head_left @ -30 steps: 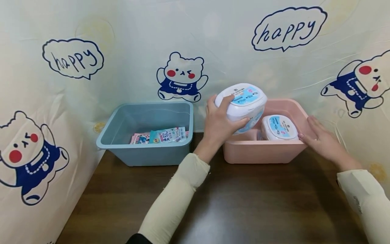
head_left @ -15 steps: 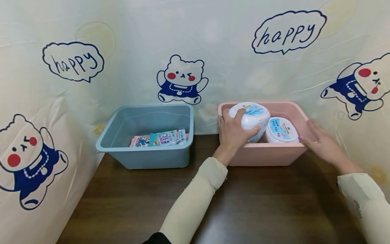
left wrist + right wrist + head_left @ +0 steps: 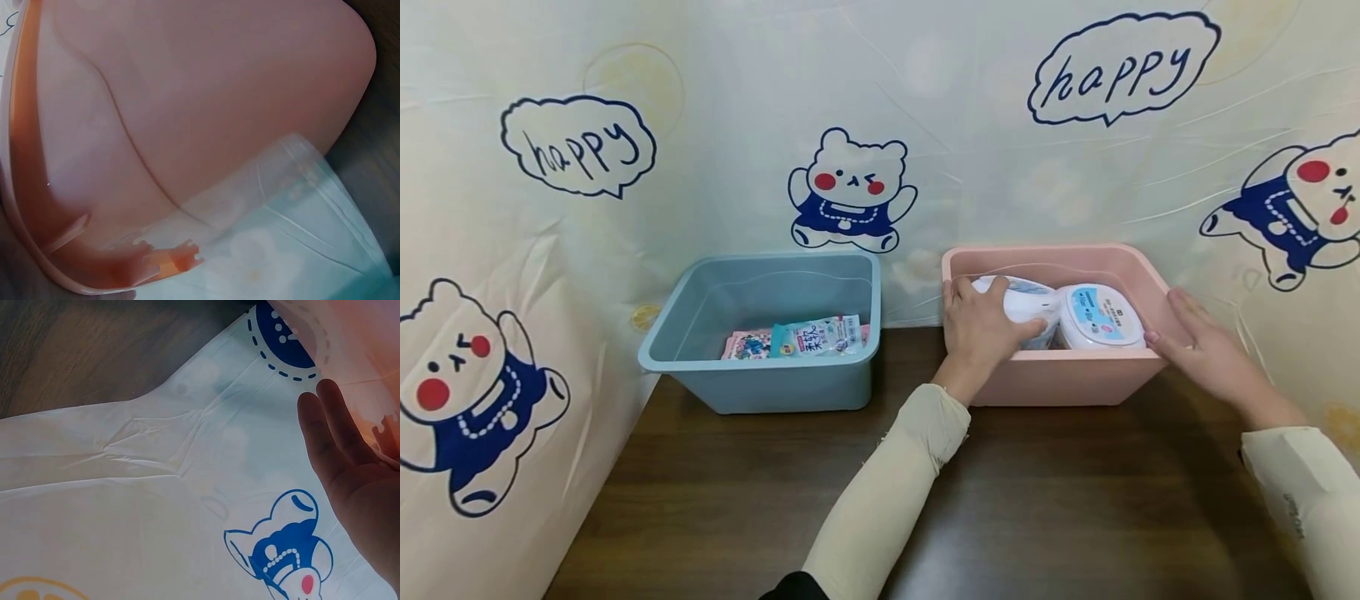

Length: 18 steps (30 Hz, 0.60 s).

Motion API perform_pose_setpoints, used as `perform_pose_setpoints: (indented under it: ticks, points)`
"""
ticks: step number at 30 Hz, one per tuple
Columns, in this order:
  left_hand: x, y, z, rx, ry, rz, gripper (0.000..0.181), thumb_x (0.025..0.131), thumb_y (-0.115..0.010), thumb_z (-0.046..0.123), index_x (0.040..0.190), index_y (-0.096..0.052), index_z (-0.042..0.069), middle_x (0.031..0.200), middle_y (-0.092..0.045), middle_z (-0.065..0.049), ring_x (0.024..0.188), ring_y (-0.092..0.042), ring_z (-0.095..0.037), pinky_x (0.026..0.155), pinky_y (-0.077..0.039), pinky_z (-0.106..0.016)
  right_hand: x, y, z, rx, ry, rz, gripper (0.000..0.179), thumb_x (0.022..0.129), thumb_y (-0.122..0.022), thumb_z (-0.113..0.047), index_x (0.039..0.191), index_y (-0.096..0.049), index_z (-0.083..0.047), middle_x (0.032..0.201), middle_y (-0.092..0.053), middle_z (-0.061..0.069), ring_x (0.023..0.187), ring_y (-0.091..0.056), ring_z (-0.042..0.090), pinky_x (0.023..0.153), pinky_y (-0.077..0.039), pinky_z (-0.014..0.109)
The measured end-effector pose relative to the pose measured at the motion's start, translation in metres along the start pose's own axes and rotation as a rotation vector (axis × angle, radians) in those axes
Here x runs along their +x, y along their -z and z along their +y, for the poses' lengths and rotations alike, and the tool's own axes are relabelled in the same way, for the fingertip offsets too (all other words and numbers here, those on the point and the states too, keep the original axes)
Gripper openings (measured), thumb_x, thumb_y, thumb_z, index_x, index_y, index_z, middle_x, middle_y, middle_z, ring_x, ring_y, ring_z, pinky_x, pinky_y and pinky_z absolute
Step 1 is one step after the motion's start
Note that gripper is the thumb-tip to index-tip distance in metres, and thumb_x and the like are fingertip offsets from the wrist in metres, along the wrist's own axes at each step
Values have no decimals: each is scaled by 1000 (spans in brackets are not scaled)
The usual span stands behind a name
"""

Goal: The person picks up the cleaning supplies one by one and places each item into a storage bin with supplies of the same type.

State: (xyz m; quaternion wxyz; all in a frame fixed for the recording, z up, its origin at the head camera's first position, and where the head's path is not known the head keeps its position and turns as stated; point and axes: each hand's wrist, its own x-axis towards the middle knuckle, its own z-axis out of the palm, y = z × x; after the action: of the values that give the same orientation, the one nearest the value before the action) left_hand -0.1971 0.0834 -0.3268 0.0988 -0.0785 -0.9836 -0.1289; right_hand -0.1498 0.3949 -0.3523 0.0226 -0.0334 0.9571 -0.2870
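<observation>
In the head view my left hand point(image 3: 979, 327) grips a white lidded tub point(image 3: 1018, 300) with a blue label, low inside the left part of the pink bin point(image 3: 1060, 383). The hand covers much of this tub, and the bin's front wall hides its base. A second tub point(image 3: 1103, 317), also white with a blue label, sits to its right in the bin. My right hand point(image 3: 1213, 354) rests on the bin's right side, thumb at the rim. The right wrist view shows straight fingers point(image 3: 319, 431) beside the pink wall. Only the bin's outside wall point(image 3: 219, 94) fills the left wrist view.
A blue bin point(image 3: 790, 390) stands to the left on the dark wooden table point(image 3: 1037, 500). In it lie a light blue packet point(image 3: 816, 337) and a pink patterned packet point(image 3: 748, 345). A printed cloth point(image 3: 730, 125) hangs directly behind both bins.
My left hand has moved right and down, bringing the tub from above the pink bin's left side into it. The right hand stays at the bin's right side.
</observation>
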Motion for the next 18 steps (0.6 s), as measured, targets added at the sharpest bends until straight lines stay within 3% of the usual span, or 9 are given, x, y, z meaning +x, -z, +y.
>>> perform_pose_setpoints:
  ticks: [6, 11, 16, 18]
  points:
    - [2, 1, 3, 64, 10, -115, 88, 76, -61, 84, 148, -50, 35, 135, -58, -6, 133, -45, -26, 122, -11, -46, -2, -2, 0, 11, -2, 1, 89, 103, -49, -50, 161, 9, -17, 166, 14, 14, 148, 8, 49, 106, -5, 79]
    - [4, 4, 4, 36, -15, -245, 79, 80, -60, 80, 145, -55, 36, 145, -56, -1, 141, -42, -24, 122, -9, -46, -4, -2, 1, 9, 0, 7, 88, 103, -49, -49, 161, 9, -16, 166, 14, 16, 148, 8, 49, 108, -4, 77]
    - [5, 7, 0, -16, -80, -367, 70, 88, -44, 81, 140, -62, 38, 146, -55, 3, 151, -22, -26, 123, -7, -41, -3, 1, 0, 10, -16, -9, 88, 103, -48, -51, 161, 11, -20, 166, 16, 13, 148, 10, 49, 105, -4, 79]
    - [4, 9, -2, -17, -121, -417, 74, 89, -36, 83, 143, -59, 39, 151, -51, -1, 151, -22, -29, 122, -14, -40, -2, 1, -1, 12, -23, -16, 88, 103, -47, -53, 161, 11, -21, 166, 16, 12, 148, 10, 49, 104, -5, 80]
